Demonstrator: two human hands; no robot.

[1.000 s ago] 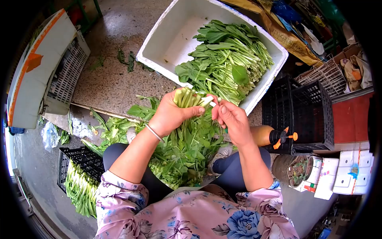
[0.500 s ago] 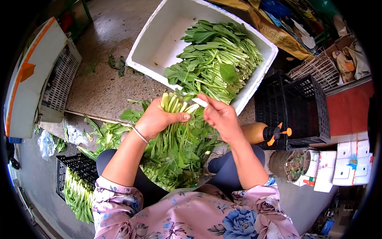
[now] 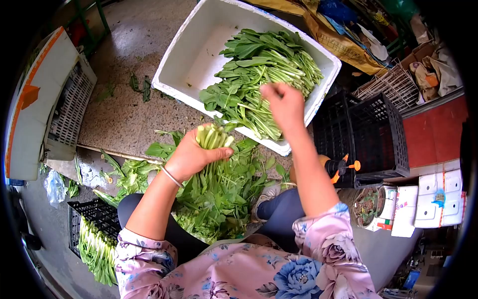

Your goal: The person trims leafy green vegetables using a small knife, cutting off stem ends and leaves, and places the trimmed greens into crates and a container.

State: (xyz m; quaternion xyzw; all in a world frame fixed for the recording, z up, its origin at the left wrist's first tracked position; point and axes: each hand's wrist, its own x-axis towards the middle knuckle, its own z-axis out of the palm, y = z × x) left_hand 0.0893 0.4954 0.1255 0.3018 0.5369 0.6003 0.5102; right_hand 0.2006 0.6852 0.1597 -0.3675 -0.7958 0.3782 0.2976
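My left hand [image 3: 191, 157] is wrapped round a bunch of leafy green stems [image 3: 213, 137], cut ends up and leaves hanging down. Over the white foam box [image 3: 174, 62], my right hand [image 3: 286, 107] has its fingers pinched together; what they hold is hidden. Just beneath it lies a heap of leafy greens [image 3: 251, 62], filling the right part of the box. Between my knees a loose pile of greens [image 3: 214, 199] spreads below the held bunch.
Black plastic crates [image 3: 376, 139] stand right of the box, with an orange-handled sprayer [image 3: 343, 167] before them. At lower left, a black crate [image 3: 97, 214] holds more greens. A white foam box [image 3: 37, 104] stands at far left, and white cartons [image 3: 438, 199] at far right.
My right hand has moved up and away from the bunch, to above the greens in the box. The white blade-like piece it held no longer shows. My left hand still holds the bunch.
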